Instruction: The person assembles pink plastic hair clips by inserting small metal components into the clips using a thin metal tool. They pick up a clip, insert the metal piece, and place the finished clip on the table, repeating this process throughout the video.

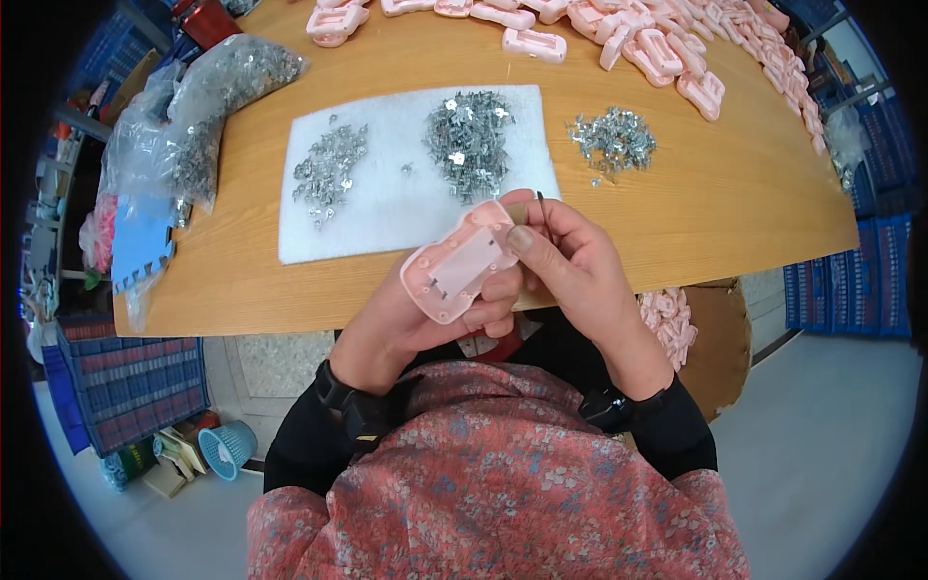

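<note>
My left hand (401, 314) is closed round a pink plastic shell (459, 263), holding it tilted with its hollow inside up, above the table's near edge. Small dark metal pieces show in slots at both ends of the shell's recess. At the shell's upper right end, my right hand (570, 261) has thumb and forefinger pinched together. A thin dark tool (544, 215) sticks up between its fingers; most of it is hidden, so its kind is unclear. Beyond my hands lies a white foam sheet (391, 227) bearing two heaps of small metal pieces (468, 145) (331, 169).
Another metal heap (613, 140) sits right of the sheet on the wooden table (715, 217). Many pink shells (657, 53) cover the far right. Plastic bags of metal parts (217, 97) stand at the left. Below the table, a cardboard box (720, 333) holds more pink parts.
</note>
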A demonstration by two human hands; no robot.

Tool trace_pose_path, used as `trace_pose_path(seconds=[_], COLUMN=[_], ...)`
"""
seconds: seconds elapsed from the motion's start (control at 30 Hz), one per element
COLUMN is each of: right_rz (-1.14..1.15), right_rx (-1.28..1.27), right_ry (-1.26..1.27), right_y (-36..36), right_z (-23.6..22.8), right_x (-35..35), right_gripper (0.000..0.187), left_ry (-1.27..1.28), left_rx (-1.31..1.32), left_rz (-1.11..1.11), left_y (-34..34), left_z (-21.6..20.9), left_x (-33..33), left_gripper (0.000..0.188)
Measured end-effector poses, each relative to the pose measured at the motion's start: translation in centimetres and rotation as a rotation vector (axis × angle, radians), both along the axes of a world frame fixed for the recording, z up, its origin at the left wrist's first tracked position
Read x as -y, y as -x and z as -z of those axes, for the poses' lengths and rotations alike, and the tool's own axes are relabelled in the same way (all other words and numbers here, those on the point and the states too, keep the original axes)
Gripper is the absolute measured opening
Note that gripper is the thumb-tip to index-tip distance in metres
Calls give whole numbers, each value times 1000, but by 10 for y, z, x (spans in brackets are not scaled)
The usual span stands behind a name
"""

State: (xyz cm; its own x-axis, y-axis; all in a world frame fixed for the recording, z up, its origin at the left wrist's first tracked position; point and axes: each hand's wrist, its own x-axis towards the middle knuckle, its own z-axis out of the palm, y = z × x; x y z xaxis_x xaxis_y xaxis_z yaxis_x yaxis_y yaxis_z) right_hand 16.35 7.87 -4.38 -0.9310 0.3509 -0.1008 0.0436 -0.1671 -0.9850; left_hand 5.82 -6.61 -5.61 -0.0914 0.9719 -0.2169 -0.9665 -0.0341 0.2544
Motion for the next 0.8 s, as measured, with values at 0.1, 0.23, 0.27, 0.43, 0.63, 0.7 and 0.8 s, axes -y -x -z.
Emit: trace_pose_path(seconds=[0.1, 0.23, 0.27, 0.43, 0.63, 0.7, 0.8], right_rz=[-31, 47, 75, 225, 259, 242, 231], right_rx=[17, 52, 48, 67, 113, 85, 54], right_ry=[60, 79, 42, -145, -50, -47, -66], right_y=[-5, -21, -26, -56, -87, -96, -108], right_z=[1, -7, -7, 8, 3, 3, 2], right_x=[-1, -9, -13, -27, -20, -19, -18], right_gripper=[21, 23, 23, 24, 28, 30, 30], left_ry=[7, 93, 129, 143, 146, 106, 82], left_rx=[-39, -315, -373, -517, -634, -620, -622], left_rz=[29, 107, 138, 68, 151, 167, 216], left_y=[-8, -5, -4, -22, -39, -42, -48], left_z=[14, 13, 9, -7, -9, -9, -12], left_x=[-2, -1, -1, -2, -5, -6, -9], left_gripper=[49, 56, 58, 57, 52, 52, 52])
